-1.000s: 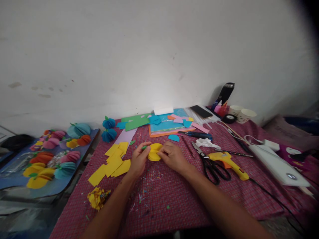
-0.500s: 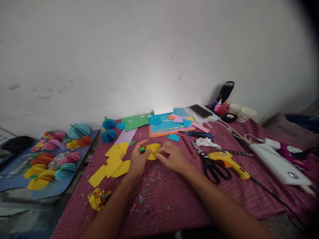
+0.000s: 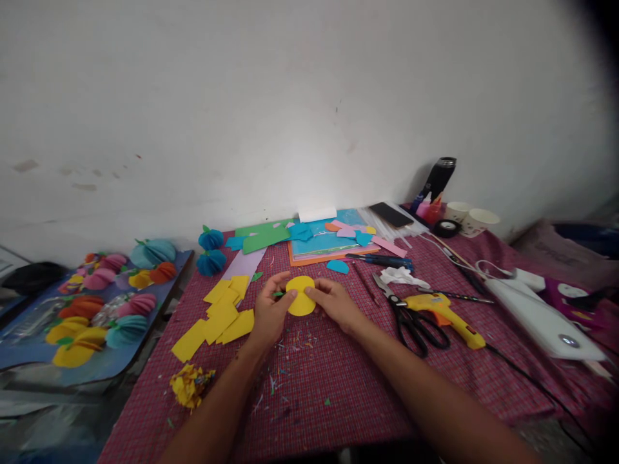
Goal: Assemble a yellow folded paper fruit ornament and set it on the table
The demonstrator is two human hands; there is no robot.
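The yellow paper disc (image 3: 300, 296) is being held just above the counter (image 3: 338, 386), pinched at its left edge by the left hand (image 3: 271, 312) and at its right edge by the right hand (image 3: 333, 303). Both sets of fingers are closing lightly on the disc, thumbs on the near face, so it is facing the camera flat and round. A small green leaf piece (image 3: 279, 294) is sticking out under the left thumb, against the disc's left edge. By my reading, the folded yellow layers are being pressed together and squared up, with the leaf being seated between them. The next move is calling for an even squeeze along the edges so the layers are not slipping apart. The glue gun (image 3: 442, 311) and scissors (image 3: 411, 319) are lying near the right hand, and cut yellow squares (image 3: 220, 316) are lying just beside the left.
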